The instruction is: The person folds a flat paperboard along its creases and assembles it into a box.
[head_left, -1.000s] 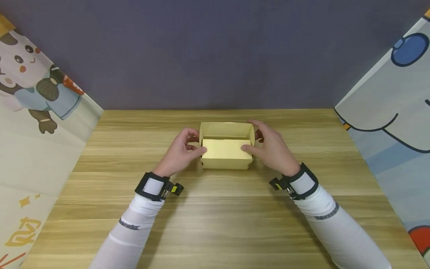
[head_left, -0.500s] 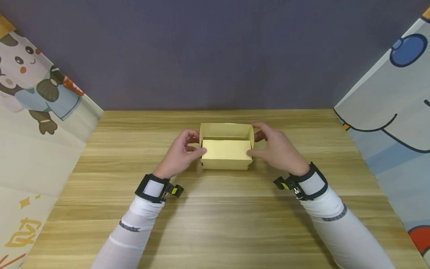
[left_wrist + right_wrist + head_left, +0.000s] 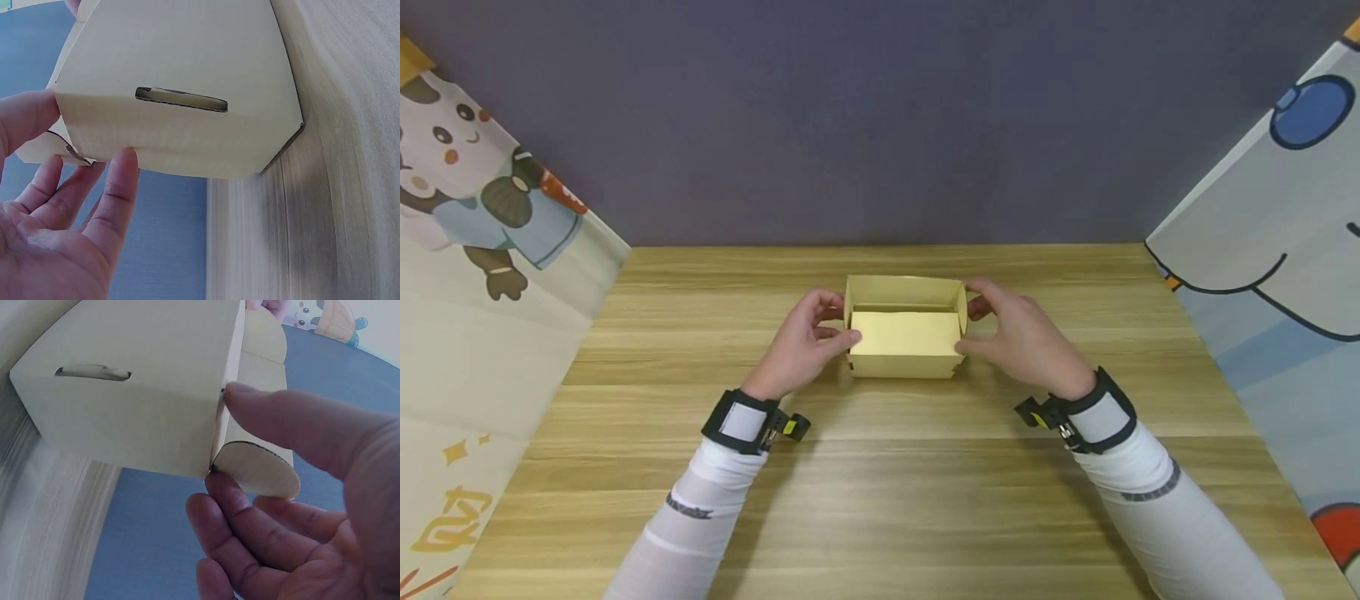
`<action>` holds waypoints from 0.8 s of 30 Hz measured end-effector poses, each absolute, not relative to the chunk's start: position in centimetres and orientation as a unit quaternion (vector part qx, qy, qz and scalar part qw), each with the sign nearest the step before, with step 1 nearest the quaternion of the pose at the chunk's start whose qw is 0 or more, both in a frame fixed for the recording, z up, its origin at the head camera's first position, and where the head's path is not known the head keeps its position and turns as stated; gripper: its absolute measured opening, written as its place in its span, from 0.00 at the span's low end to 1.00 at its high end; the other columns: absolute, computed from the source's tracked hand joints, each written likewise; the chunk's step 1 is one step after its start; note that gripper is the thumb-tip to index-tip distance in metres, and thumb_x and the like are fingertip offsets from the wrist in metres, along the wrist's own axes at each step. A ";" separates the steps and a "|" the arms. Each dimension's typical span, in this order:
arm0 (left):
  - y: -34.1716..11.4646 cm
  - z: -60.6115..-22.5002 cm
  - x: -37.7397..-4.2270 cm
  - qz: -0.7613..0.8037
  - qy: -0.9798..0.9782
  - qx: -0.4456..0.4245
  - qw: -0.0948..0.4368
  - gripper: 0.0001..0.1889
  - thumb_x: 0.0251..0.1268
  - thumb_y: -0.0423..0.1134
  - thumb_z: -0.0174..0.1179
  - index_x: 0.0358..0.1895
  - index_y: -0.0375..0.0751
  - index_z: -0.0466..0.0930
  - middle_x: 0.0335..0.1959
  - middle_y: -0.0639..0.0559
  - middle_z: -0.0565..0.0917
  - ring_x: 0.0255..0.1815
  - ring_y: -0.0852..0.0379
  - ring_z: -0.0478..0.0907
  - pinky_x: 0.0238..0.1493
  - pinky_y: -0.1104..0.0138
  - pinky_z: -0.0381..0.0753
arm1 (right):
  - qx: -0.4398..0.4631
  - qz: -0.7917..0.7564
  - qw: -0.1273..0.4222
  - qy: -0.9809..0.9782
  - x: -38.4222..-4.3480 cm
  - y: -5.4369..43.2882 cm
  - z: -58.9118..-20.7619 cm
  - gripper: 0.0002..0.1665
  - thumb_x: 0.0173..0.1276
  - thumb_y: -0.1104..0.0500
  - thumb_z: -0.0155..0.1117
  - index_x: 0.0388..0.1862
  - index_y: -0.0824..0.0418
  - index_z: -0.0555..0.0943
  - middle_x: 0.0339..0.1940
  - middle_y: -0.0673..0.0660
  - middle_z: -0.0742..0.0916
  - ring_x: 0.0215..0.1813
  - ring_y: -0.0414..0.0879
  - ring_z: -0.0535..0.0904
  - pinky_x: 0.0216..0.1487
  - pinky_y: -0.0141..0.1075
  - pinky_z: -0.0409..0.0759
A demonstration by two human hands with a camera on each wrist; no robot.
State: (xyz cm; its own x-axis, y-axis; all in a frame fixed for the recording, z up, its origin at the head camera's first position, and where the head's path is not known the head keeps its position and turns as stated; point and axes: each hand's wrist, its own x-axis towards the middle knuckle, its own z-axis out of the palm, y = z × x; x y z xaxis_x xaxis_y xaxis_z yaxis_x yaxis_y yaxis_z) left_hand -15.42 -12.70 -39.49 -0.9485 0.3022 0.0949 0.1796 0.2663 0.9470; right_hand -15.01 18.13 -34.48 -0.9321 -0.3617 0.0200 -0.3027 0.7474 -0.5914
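Note:
A small tan cardboard box stands on the table, a flat panel covering the front half of its top. Behind that panel the back part is uncovered, with an upright lid at the rear. My left hand holds the box's left end, thumb on the panel's left corner, index fingertip against the slotted end wall. At the other end, my right hand has its thumb on the panel's right edge. Its fingers are bent by a rounded side flap in the right wrist view.
The wood-grain table runs back to a dark blue-grey wall. Cartoon-printed panels flank it: an animal figure on the left and a large white face on the right.
My right hand has shifted outward to the right and slightly toward me, its thumb sliding from the panel's top to its right edge. The left hand and box stay nearly still.

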 end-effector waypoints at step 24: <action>-12.8 -40.0 -15.2 0.599 0.788 0.141 0.022 0.20 0.59 0.35 0.68 0.52 0.35 0.72 0.65 0.46 0.71 0.63 0.51 0.73 0.55 0.58 0.80 | -0.169 -0.290 0.024 0.942 -14.5 17.8 -34.6 0.46 0.57 0.51 0.75 0.71 0.60 0.65 0.50 0.58 0.85 0.55 0.56 0.80 0.59 0.51 0.75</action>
State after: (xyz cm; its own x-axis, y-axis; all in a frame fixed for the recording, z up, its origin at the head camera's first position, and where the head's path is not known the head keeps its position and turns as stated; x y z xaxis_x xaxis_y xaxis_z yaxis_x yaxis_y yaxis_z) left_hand -15.17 -12.77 -39.97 -0.9595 0.2478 0.1343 0.1959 0.2440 0.9498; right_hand -14.46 17.78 -34.62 -0.9417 -0.3322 0.0522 -0.3041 0.7748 -0.5543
